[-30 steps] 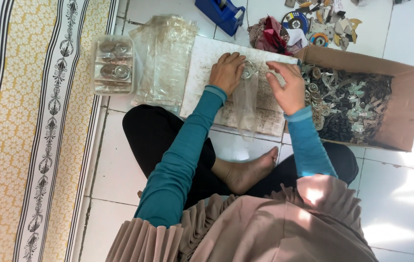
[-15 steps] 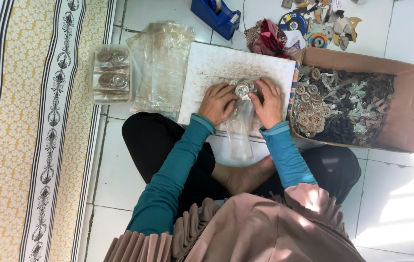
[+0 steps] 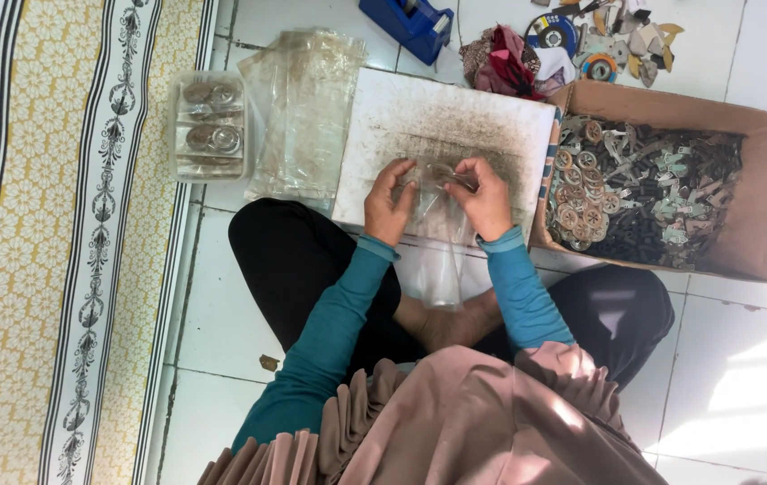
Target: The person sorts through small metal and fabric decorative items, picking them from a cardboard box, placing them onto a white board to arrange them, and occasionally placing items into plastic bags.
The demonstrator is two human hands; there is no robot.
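My left hand (image 3: 389,203) and my right hand (image 3: 484,199) hold the mouth of a clear plastic bag (image 3: 438,247) between them, over the near edge of a dirty white board (image 3: 445,124). The bag hangs down toward my lap. Small round metal parts (image 3: 442,171) sit at the bag's top between my fingers. Both arms wear teal sleeves.
A cardboard box (image 3: 765,202) of metal and dark parts lies to the right. A stack of clear bags (image 3: 303,108) and filled bags of round parts (image 3: 207,126) lie to the left. A blue tape dispenser (image 3: 413,24), cloth and scraps lie at the back. A patterned mat (image 3: 51,251) runs along the left.
My hands have drawn back from the board's middle toward me and come together. The plastic bag has been lifted off the board and now hangs from both hands.
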